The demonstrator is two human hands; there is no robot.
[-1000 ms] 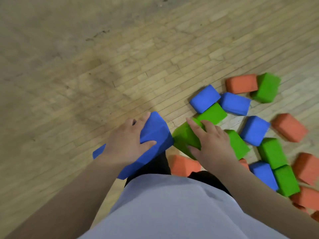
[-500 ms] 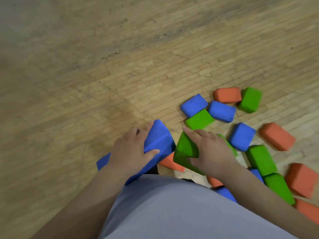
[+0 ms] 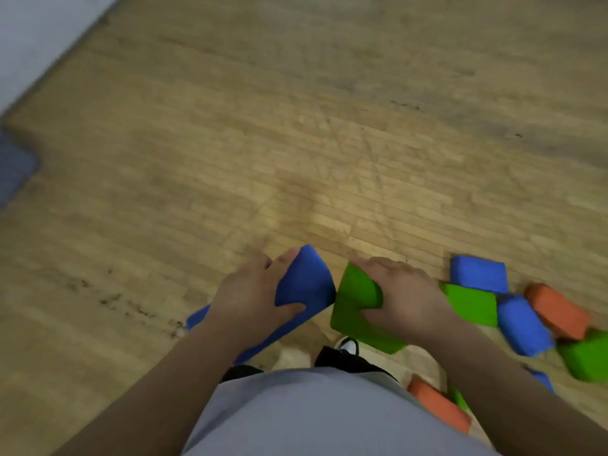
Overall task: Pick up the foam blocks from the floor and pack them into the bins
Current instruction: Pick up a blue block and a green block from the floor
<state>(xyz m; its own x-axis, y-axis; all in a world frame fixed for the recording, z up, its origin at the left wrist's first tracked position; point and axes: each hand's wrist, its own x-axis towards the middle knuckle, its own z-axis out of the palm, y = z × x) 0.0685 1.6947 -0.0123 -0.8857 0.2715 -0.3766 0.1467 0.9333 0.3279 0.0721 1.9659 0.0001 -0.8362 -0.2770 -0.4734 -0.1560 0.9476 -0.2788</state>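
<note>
Fingers of the left hand curl over the top edge of a long blue foam block, with the thumb pressed on its near face. The block slants down and back under the forearm. Fingers of the right hand wrap round a green foam block, gripping it from above and tilting it. The near corners of the two held blocks touch between the hands. Both sit just out from the person's grey shirt, with a black shoe showing beneath the green one.

Down by the right forearm an orange block lies on the wooden floor, a sliver of green just beside it. Further right, a green block at the frame edge sits below a blue block. That blue one is packed between a second green block, just behind the right hand, and an orange block on the far right. Beyond them lies one more blue block, touching the green one's far edge. These are blurred, so I can't tell exactly how they lean.

Past the hands the floor runs out bare and scuffed. At the far left edge is a dark blue patch, and beyond it a pale wall.
</note>
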